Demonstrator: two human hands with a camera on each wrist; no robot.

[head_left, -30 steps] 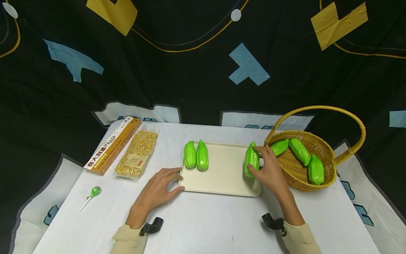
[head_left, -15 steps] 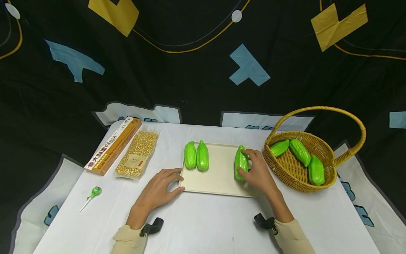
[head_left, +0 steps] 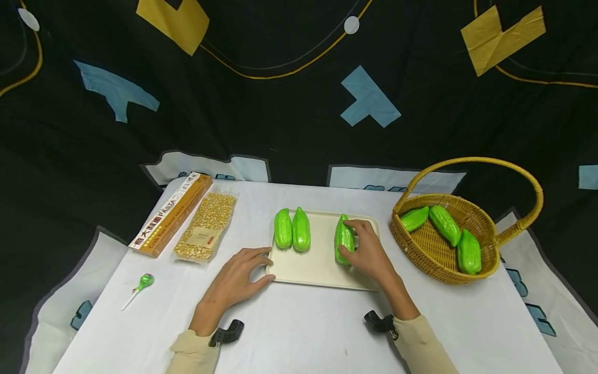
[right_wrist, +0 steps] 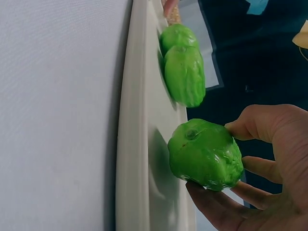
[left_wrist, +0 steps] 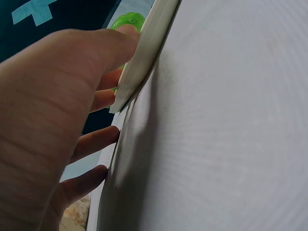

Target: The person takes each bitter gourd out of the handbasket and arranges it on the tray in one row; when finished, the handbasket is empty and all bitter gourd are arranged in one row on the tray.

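The right hand (head_left: 366,250) grasps a bitter melon (head_left: 343,240) over the tray (head_left: 308,269); best lowered level, clear of two melons (head_left: 300,231) at nine o'clock, the left hand (head_left: 237,275), unclenched, steadying the tray.

The box (head_left: 171,214) at left in the head view reads "PASTA" beside Chinese characters, and "Roe flavor sauce"; the label (head_left: 204,237) on the bag (head_left: 218,208) is too small to read.

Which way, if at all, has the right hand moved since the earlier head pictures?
Yes. In the head view, the right hand went left over the tray, away from the basket, with its green vegetable.
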